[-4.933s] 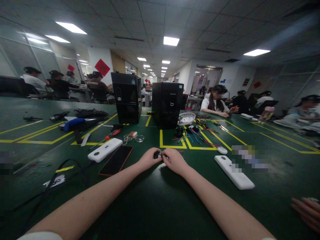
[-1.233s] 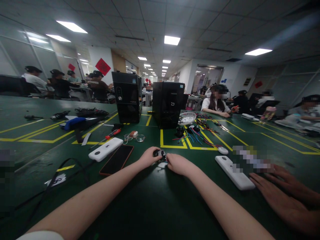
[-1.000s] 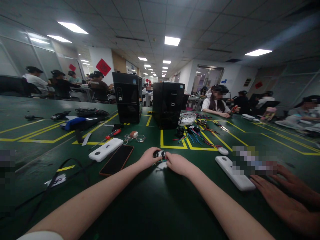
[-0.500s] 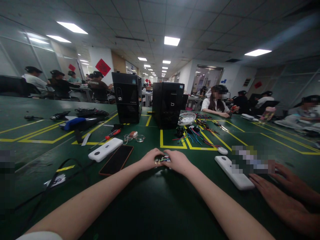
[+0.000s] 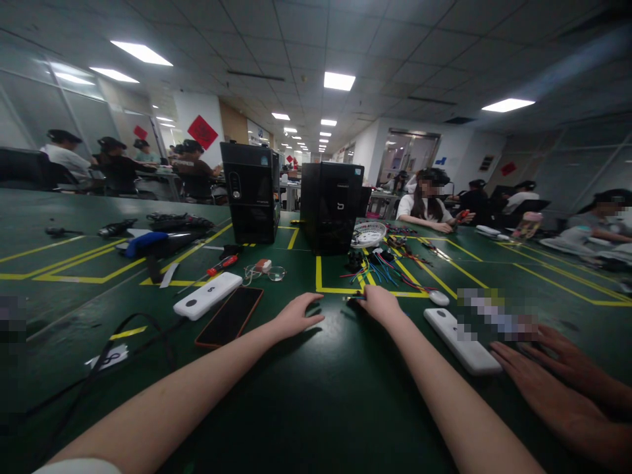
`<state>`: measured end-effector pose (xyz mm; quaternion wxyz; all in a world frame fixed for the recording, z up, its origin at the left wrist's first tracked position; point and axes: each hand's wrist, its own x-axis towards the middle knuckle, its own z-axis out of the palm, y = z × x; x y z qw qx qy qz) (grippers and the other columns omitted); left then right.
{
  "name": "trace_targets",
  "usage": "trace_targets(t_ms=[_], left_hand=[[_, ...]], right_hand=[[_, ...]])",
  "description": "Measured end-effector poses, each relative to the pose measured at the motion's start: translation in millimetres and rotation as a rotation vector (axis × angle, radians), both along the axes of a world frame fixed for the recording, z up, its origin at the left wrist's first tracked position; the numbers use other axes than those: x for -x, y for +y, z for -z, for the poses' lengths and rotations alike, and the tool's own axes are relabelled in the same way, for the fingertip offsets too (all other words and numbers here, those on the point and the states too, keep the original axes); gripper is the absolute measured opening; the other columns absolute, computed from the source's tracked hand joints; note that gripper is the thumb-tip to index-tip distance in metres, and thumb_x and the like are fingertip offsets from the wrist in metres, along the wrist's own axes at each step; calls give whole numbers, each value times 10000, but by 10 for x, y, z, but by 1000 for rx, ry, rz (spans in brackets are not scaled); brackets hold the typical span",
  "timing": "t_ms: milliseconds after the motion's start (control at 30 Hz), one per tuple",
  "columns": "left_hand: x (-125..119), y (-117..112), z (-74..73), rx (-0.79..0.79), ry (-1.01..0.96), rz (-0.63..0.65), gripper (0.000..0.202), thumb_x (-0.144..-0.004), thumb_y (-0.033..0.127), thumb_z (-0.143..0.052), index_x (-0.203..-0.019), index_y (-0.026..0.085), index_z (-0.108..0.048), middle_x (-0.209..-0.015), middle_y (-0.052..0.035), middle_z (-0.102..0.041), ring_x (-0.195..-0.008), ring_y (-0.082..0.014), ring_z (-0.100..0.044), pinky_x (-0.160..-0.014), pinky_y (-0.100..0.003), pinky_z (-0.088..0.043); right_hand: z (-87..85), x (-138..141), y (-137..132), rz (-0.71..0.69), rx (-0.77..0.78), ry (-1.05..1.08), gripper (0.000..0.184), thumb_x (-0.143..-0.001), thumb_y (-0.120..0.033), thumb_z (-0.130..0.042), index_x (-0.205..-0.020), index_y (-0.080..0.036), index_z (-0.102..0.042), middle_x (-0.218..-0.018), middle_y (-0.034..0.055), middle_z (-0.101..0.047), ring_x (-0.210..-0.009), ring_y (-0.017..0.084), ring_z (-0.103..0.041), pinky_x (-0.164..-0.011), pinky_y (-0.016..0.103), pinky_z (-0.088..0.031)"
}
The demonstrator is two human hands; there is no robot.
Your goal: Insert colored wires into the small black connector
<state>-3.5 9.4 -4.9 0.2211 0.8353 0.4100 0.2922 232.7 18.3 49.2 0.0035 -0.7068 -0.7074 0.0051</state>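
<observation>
My left hand (image 5: 299, 315) is open just above the green table, thumb and fingers apart with nothing between them; the phone (image 5: 231, 317) lies nearest to it. My right hand (image 5: 380, 304) is closed on a small electronic part (image 5: 353, 301), mostly covered by the fingers. Its dark body and pale tips poke out to the left of the fingertips; its exact kind is too small to make out. Beyond this hand lies a bundle of coloured wires (image 5: 382, 266) with black connectors.
Two black computer towers (image 5: 251, 197) stand ahead. White power banks (image 5: 210, 295) lie on both sides. Glasses (image 5: 276, 273), a red screwdriver (image 5: 222, 265), a white basket (image 5: 370, 234) and a mouse-like white object (image 5: 439, 298) are around. A co-worker's hands (image 5: 548, 382) rest at right.
My hands have come apart: the right one has moved right and slightly forward with the small electronic part, which both hands held before. The left hand has let go and opened.
</observation>
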Motion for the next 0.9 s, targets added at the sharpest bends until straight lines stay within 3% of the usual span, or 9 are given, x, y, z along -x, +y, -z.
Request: trace_targets(t_ms=[133,367,567,733,900], left_hand=[[15,24,27,-18,30,-3,462,-788,396,-563,-1194,183,-510,-1206,-94,-543,-1111,-242,-504,-968,-370,-390],[-4,8,-14,13,66,-15,427,-801,390,-543,-1181,197,-520,-1202,-80,-553,-1113,-233,-503,-967,-360,-388],[-39,-27,-78,19,78,-10,418,-805,362,-540,-1183,186,-519,-1206,-86,-553,-1115,-231,-500,-971,-364,-381],[-4,-1,-22,19,62,1,400,-803,346,-545,-1178,209,-522,-1199,-74,-557,-1118,-235,-497,-968,-382,-382],[20,0,-14,16,75,19,363,-808,343,-540,-1149,219,-541,-1172,-62,-568,-1101,-233,-504,-954,-387,-391]], right_hand=[[-4,-475,186,257,42,5,378,-777,-406,-518,-1007,-125,-623,-1051,164,-618,-976,269,-586,-742,324,-455],[55,-1036,316,475,70,61,451,-760,-422,-510,-1088,-128,-608,-1158,151,-584,-1029,273,-563,-775,333,-456],[-80,-1159,256,489,13,114,507,-784,-522,-449,-1062,-126,-604,-1077,160,-611,-1000,275,-576,-740,339,-461],[-166,-1158,254,444,-100,127,403,-862,-423,-370,-1037,-146,-606,-1031,148,-626,-961,247,-588,-729,320,-452],[-150,-1207,287,410,-76,128,427,-878,-419,-344,-1000,-124,-628,-1008,154,-635,-937,240,-593,-714,292,-437]])
